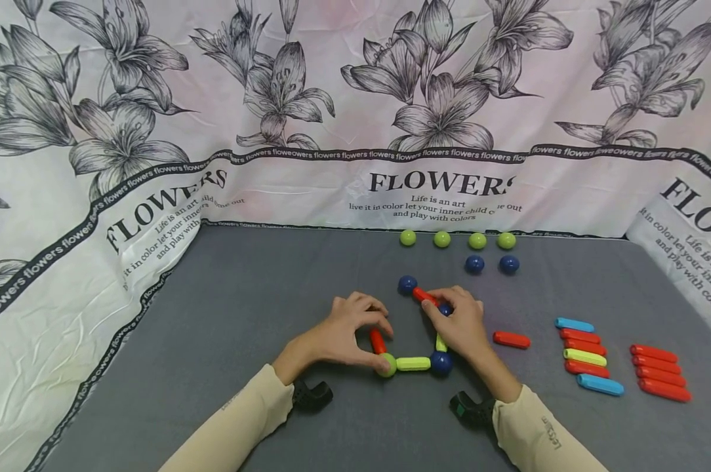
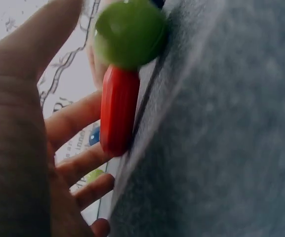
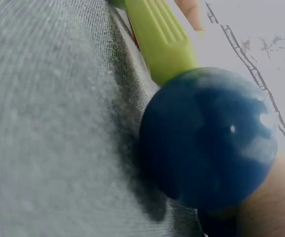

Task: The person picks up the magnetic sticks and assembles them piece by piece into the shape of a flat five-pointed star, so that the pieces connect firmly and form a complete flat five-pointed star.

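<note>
On the grey cloth lies a joined chain of balls and rods. My left hand arches over its left end. In the head view its thumb touches a green ball, and its spread fingers lie beside a red rod fixed to that ball. A yellow-green rod links the green ball to a blue ball. Another yellow-green rod rises from there, partly covered. My right hand pinches a second blue ball, joined by a red rod to a far blue ball.
Several green balls line the back edge, with two blue balls before them. One loose red rod lies right of my right hand. Farther right are mixed rods and a group of red rods. Flower-printed cloth hangs behind.
</note>
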